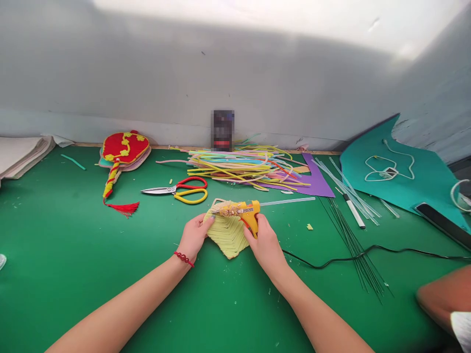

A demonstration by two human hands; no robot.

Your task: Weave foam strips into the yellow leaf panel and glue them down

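My left hand [195, 236] pinches the left edge of a pale yellow-green piece [230, 238] made of pipe cleaners laid in V-shaped rows. Its lower end comes to a blunt point. In my right hand [268, 241] is a yellow hot glue gun [250, 214], my fingers wrapped round its handle near the red trigger. The gun's nozzle lies over the upper left part of the piece, close to my left fingertips. A clear glue stick [289, 201] sticks out of the gun's back. Glue-like residue coats the front of the gun.
Behind lie scissors [176, 189], a heap of coloured pipe cleaners [243, 169] and purple foam sheet [320, 184]. A red fan-shaped craft [125, 149] is left. Glue sticks [349, 193], green wires [353, 250], a marker [353, 211] and a black cord [331, 262] lie right, near another person's arm [445, 294].
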